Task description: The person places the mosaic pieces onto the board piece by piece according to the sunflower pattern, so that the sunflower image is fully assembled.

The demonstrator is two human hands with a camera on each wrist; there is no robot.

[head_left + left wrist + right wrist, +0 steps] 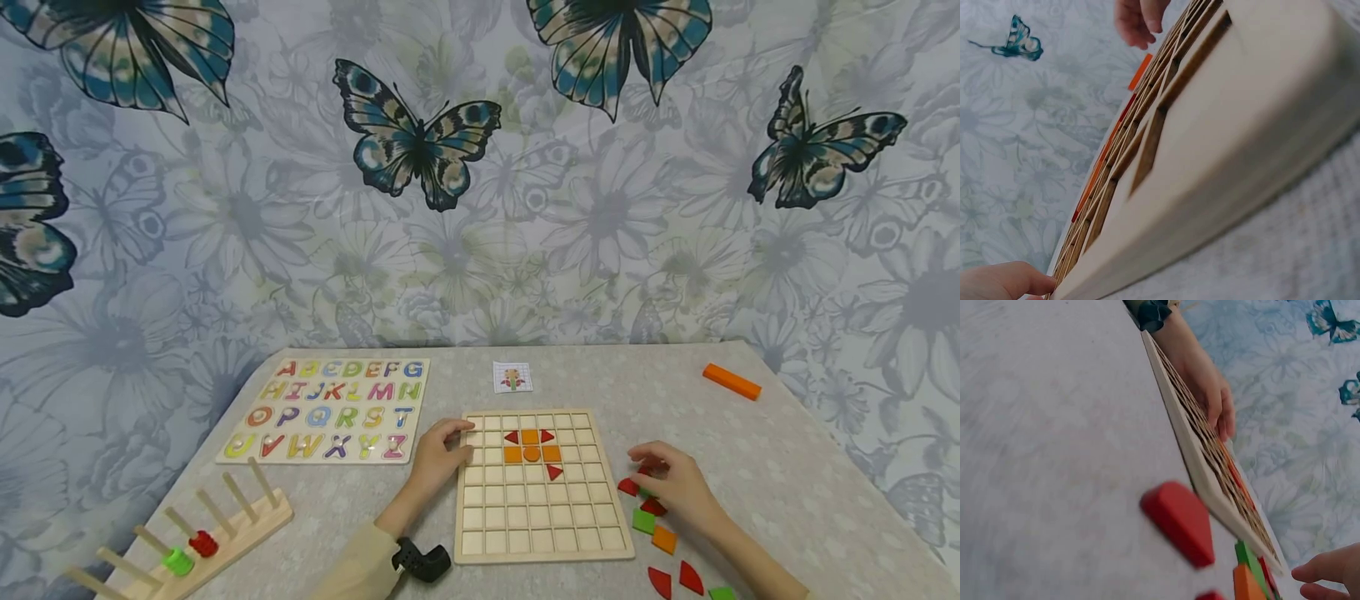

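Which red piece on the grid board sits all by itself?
The red triangle in the row below the orange pieces; the other two red triangles flank the top orange square.

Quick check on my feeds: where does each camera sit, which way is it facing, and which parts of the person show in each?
Head: worn high, looking forward and down at the table; grid board, alphabet puzzle, both hands, left hand on the board's edge, right hand over the loose pieces.
Left wrist: low beside the board's left edge, looking across it; left fingertip, right hand beyond.
Right wrist: low on the board's right, looking across the table; red piece, left hand opposite.
Both wrist views share the grid board.
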